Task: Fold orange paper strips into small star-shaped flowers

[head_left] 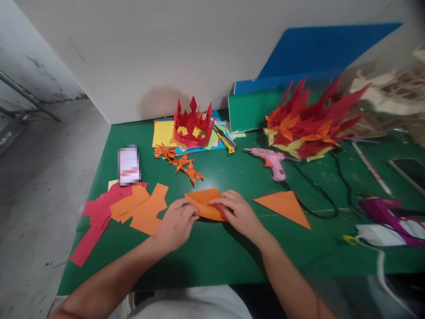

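Between my two hands is a sheet of orange paper, bent into a partly folded shape just above the green tabletop. My left hand pinches its left edge with thumb and fingers. On the other side, my right hand grips the right edge, its fingertips reaching over the paper's face. To the right lies a folded orange paper triangle. Loose orange paper pieces and red paper strips overlap to the left. Small folded orange paper flowers rest beyond my hands.
A red paper crown stands on coloured sheets, with a utility knife beside it. A pink glue gun trails a black cord. Farther right are a red-orange paper flame piece and a purple power strip. A phone lies left.
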Demonstrator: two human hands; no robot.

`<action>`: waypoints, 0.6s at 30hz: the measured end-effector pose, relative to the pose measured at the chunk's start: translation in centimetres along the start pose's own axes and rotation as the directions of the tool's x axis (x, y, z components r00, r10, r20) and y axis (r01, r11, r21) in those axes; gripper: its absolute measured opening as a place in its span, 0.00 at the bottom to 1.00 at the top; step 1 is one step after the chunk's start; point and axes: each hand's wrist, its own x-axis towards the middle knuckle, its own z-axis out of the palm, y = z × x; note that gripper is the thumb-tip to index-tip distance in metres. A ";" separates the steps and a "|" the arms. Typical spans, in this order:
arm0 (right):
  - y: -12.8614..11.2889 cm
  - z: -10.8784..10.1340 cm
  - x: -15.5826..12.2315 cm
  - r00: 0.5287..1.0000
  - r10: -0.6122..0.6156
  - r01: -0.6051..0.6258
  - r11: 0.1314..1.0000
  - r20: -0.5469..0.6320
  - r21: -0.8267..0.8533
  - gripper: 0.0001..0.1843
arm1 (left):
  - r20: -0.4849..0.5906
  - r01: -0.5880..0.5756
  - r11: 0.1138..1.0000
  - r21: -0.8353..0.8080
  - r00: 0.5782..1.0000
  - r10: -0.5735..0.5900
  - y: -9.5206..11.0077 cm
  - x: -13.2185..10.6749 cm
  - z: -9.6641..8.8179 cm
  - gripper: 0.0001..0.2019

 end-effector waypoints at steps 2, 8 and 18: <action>0.0 -0.2 -0.3 1.000 -0.007 0.006 0.996 -0.006 -0.085 0.15 | 0.020 -0.008 1.000 -0.010 1.000 0.008 0.0 -0.1 0.2 0.07; -0.1 -1.2 -0.9 0.982 -0.096 0.122 0.980 0.163 -0.158 0.26 | -0.053 0.020 0.998 -0.051 0.998 -0.023 0.0 -0.6 0.4 0.04; -0.4 -0.2 -0.2 0.996 -0.082 0.081 0.995 0.022 0.064 0.07 | -0.100 0.030 0.997 -0.066 0.994 -0.037 -0.3 -0.2 0.3 0.03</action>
